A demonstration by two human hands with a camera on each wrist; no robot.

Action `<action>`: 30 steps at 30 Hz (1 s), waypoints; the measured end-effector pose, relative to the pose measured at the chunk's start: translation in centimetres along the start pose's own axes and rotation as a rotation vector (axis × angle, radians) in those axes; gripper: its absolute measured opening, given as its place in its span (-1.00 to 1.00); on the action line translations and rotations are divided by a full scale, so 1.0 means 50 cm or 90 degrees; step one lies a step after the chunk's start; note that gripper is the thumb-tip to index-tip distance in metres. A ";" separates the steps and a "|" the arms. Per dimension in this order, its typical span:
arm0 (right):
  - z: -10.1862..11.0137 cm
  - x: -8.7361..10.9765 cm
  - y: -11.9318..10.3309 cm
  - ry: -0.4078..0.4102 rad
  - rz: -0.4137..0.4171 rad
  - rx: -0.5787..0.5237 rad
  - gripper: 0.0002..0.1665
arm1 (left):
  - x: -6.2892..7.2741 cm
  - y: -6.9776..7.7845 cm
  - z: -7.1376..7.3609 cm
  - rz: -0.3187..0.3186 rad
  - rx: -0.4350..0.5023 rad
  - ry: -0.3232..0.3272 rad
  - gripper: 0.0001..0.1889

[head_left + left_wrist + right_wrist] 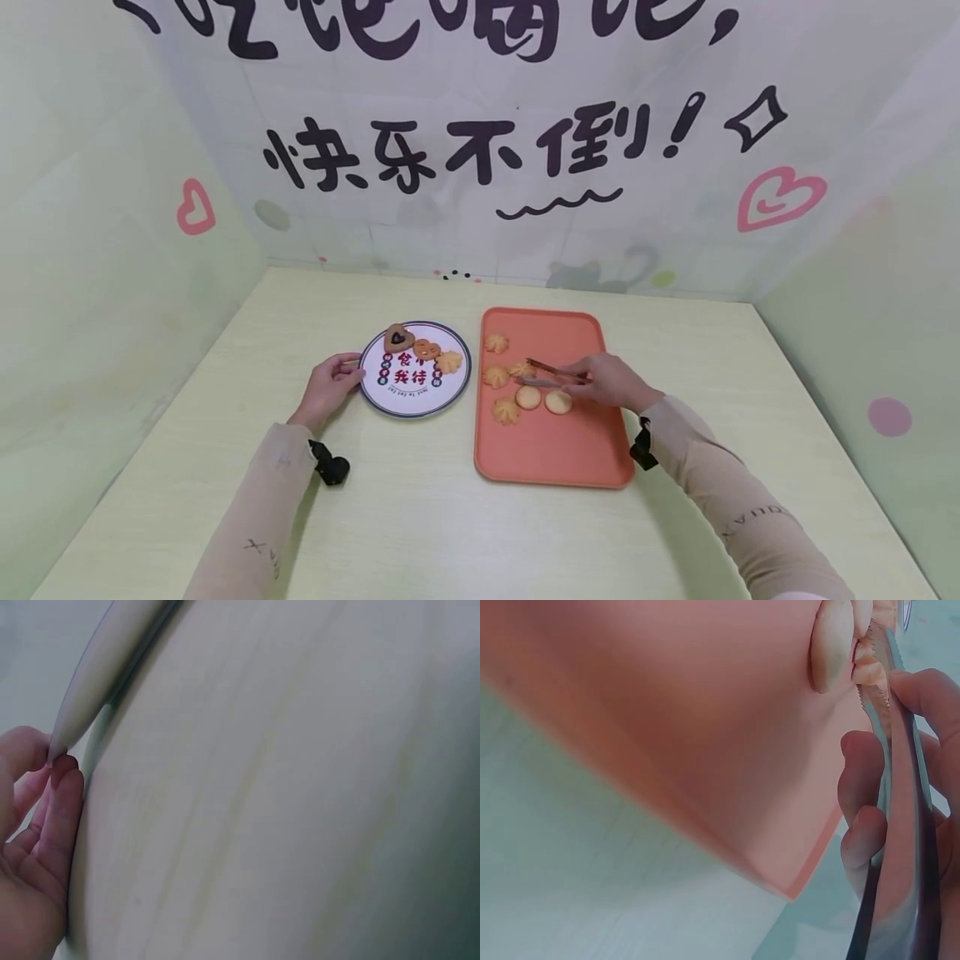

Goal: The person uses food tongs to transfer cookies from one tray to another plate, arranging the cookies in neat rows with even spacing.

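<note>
A pale table is the largest thing. On it, seen by the head camera, lies an orange tray, and near it, toward nine o'clock, a round plate. The right hand, over the tray toward two o'clock, holds metal tongs between the thumb and the curled fingers. The left hand pinches the plate's rim at nine o'clock. On the plate are a heart biscuit at eleven o'clock, a flower biscuit near three and a pretzel-shaped biscuit at one. Four flower-shaped biscuits and two smooth round biscuits lie in the tray, from its centre toward nine and ten. One flower-shaped biscuit is between the tongs' tips; whether it is gripped firmly, one cannot tell.
</note>
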State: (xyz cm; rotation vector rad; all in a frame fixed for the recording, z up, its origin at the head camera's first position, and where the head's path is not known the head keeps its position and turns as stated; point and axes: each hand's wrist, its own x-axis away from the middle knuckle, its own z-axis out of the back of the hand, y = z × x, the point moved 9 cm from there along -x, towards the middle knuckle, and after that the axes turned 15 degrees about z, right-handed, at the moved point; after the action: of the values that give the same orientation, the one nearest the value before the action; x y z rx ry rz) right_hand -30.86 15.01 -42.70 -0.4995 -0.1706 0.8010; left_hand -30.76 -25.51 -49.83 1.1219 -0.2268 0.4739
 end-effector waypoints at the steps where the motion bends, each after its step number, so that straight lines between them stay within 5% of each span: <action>1: 0.002 0.001 0.000 0.000 0.000 0.003 -0.59 | 0.001 0.001 0.000 0.000 0.000 -0.001 -0.57; 30: 0.058 0.017 -0.001 0.042 -0.030 0.004 -0.57 | -0.001 0.001 0.002 -0.007 -0.012 0.007 -0.60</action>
State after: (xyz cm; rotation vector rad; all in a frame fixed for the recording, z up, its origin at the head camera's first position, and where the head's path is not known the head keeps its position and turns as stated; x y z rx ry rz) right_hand -31.20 16.64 -40.16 -0.5134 -0.1182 0.7386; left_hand -30.83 -25.61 -49.79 1.1015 -0.2154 0.4673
